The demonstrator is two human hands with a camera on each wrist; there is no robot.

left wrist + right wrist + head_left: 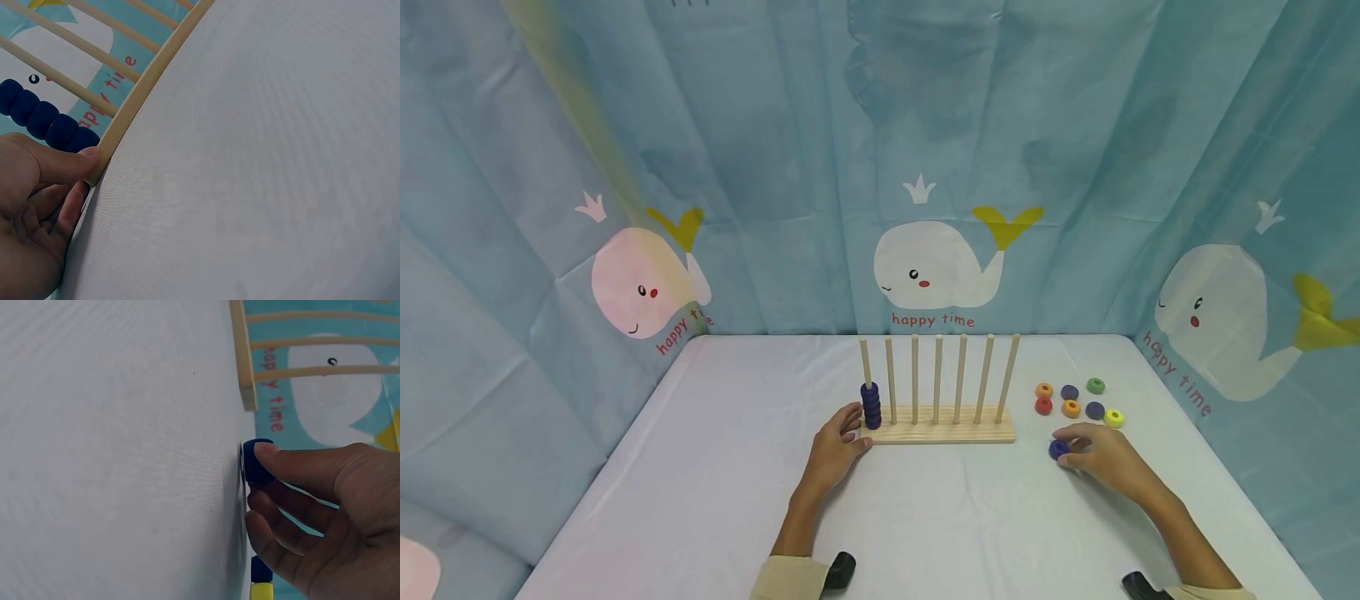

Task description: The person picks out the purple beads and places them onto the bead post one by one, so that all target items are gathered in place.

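A wooden peg rack (951, 434) stands upright with a row of thin pegs. Several dark blue beads (870, 407) are stacked on its leftmost peg. My left hand (832, 450) grips the left end of the rack's base, its thumb pressed on the front edge in the left wrist view. To the right of the rack, my right hand (1103, 455) pinches a dark blue bead (257, 461) between thumb and fingers, low at the white tabletop. The remaining pegs carry no beads.
Beyond my right hand lie loose beads: a red bead (1043, 406), two orange ones, a green bead (1096, 386), a yellow bead (1114, 418) and two dark blue ones. A blue whale-print curtain (790, 275) hangs behind the white-covered table (700, 483) and along its sides.
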